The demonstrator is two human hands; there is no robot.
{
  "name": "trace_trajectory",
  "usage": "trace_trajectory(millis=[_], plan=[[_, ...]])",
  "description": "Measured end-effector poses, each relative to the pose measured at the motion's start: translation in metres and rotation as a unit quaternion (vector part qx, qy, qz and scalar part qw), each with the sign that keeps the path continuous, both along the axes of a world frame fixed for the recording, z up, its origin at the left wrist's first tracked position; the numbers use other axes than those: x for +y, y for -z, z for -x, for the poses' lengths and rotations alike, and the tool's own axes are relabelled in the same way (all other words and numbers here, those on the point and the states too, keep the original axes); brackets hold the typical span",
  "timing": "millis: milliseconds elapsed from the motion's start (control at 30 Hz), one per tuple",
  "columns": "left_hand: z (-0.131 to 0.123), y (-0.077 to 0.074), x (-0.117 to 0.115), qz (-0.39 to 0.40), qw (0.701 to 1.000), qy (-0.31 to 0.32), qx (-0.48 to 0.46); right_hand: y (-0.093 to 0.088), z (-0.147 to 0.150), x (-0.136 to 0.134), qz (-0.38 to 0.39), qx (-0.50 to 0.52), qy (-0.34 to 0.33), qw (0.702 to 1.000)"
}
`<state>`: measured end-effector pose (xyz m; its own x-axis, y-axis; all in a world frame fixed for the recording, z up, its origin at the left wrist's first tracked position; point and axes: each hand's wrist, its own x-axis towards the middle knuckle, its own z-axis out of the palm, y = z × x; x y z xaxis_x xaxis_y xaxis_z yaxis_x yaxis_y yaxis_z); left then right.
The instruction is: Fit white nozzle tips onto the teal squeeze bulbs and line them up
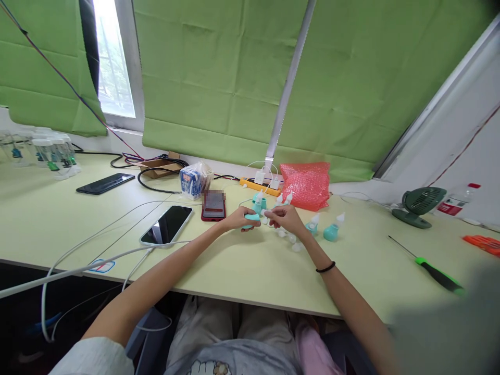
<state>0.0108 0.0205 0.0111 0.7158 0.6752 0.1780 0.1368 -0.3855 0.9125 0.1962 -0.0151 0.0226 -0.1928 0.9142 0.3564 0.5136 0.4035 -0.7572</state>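
My left hand [237,219] is wrapped round a teal squeeze bulb [250,222], over the middle of the table. Just right of it, my right hand [287,217] is closed in a pinch. A small white plastic part [266,213] shows at its fingertips; its exact shape is too small to tell. Behind the hands stand teal bulbs with clear nozzles [258,202]. To the right are a nasal aspirator with a teal bulb [331,232] and another one [312,225] partly behind loose white plastic pieces [292,238].
A red bubble-wrap bag [305,185] and an orange power strip [260,186] lie at the back. Left are phones [167,225], a blue-white packet [191,181] and a white cable [117,256]. On the right are a green fan [420,204] and a screwdriver [433,271].
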Motion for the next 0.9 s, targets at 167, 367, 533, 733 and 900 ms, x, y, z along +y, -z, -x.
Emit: trace_trajectory(millis=[167,367,533,733,900], plan=[[-0.006,0.008,0.005,-0.056,0.997,-0.043,-0.003,0.002,-0.019,0.01,-0.041,-0.114,0.095,0.988],[-0.006,0.013,0.008,-0.144,0.985,-0.075,0.057,0.006,-0.026,0.014,-0.052,-0.261,0.11,0.958],[-0.009,0.016,0.005,-0.21,0.967,-0.108,0.096,0.011,-0.031,0.012,0.019,-0.377,0.085,0.922],[-0.01,0.012,-0.005,-0.243,0.959,-0.11,0.091,0.007,-0.021,0.012,0.008,-0.269,0.087,0.959],[-0.01,0.002,-0.018,-0.29,0.95,-0.068,0.092,-0.003,-0.014,0.006,0.15,0.072,-0.061,0.984]])
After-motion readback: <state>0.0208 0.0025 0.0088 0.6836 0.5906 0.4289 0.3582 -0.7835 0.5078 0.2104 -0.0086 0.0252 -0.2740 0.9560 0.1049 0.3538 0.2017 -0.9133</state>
